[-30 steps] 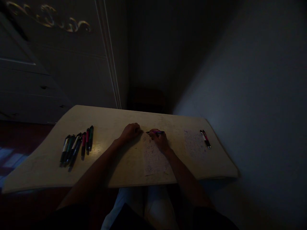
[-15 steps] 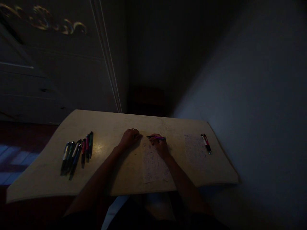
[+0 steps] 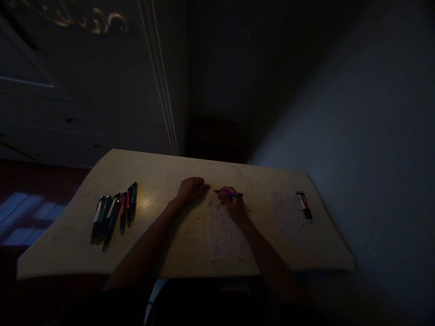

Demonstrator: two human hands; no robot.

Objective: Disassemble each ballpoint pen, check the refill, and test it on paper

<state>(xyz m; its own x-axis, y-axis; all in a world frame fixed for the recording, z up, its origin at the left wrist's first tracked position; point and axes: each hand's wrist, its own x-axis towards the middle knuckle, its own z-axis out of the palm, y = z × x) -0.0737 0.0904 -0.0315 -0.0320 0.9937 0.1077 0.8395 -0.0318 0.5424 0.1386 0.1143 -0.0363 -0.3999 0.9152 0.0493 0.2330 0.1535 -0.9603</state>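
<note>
My right hand [image 3: 234, 207] is closed around a purple pen [image 3: 235, 194], whose tip points left near the top edge of a sheet of paper [image 3: 222, 237]. That sheet is covered in handwriting too dim to read, and my hand and forearm hide part of it. Just left of the pen tip, my left hand [image 3: 190, 189] rests on the table with its fingers curled in and its thumb towards the sheet. Whether anything lies inside those fingers is hidden.
The pale table [image 3: 163, 172] also bears several pens [image 3: 123, 210] in a row at the left. A second written sheet [image 3: 287, 213] lies at the right, with two pens [image 3: 305, 207] by its edge. A wall [image 3: 380, 181] borders the right side; a dark cabinet [image 3: 102, 99] stands beyond.
The whole view has shifted slightly, so the table and hands appear farther right. My right hand still holds the pen at the sheet's top, and my left hand's fingers look more curled.
</note>
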